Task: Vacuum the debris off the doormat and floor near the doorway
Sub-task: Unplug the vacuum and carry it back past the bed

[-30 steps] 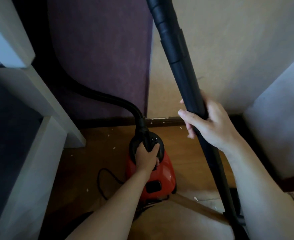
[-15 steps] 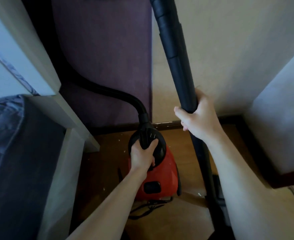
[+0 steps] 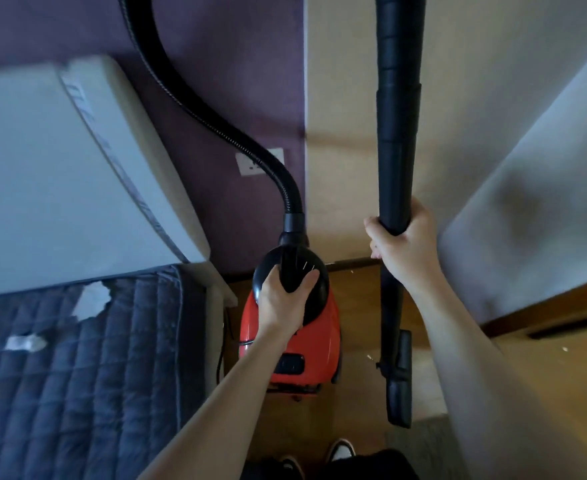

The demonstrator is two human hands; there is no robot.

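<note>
The person seems to be at the setting-up step, bringing the machine into place rather than sweeping yet. The left hand (image 3: 285,303) is clamped on the black carrying handle of the red canister vacuum cleaner (image 3: 305,344), fingers curled over the domed top. This body sits low at 6 o'clock from the frame's centre, above the brown wooden floor (image 3: 361,299). I cannot tell whether it rests there or hangs lifted.

The right hand (image 3: 406,251) is wrapped tight around the black rigid wand tube (image 3: 397,133). The wand's long axis runs almost straight from 12 o'clock down to 6 o'clock. Its flat black floor nozzle (image 3: 401,389) hangs at the lower end, pointing toward 6 o'clock, edge-on rather than flat to the boards. A black ribbed hose (image 3: 212,109) arcs from 11 o'clock into the canister's top.

Small pale debris flecks (image 3: 370,357) lie on the floor just beside the nozzle at its 9 o'clock, with more toward 3 o'clock. No doormat can be made out with certainty. A bed with a dark quilted cover (image 3: 77,375) fills 8 o'clock.

Next, I judge, the canister needs setting down and the nozzle tipped flat onto the floor over those flecks.
</note>
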